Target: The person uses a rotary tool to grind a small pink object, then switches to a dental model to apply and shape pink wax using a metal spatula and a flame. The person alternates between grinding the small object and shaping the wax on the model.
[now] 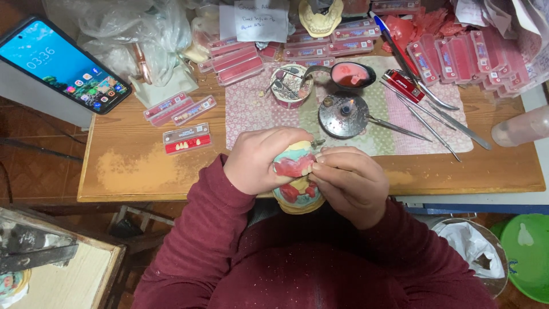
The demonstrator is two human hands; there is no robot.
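Both of my hands grip a dental model [297,177] of pale plaster with pink and red wax gums and small teeth, held close to my body at the near edge of the wooden table [137,166]. My left hand [260,159] wraps around its left side from above. My right hand [351,183] holds the right side, fingertips pressed on the wax by the teeth. Dark red sleeves cover both arms.
On a patterned cloth [394,123] lie a round metal burner [343,115], a ladle with pink wax [349,74], a small cup of tools [290,86], a red lighter [403,86] and metal instruments. Tooth cards [187,139], a phone [60,64], a bottle [523,127].
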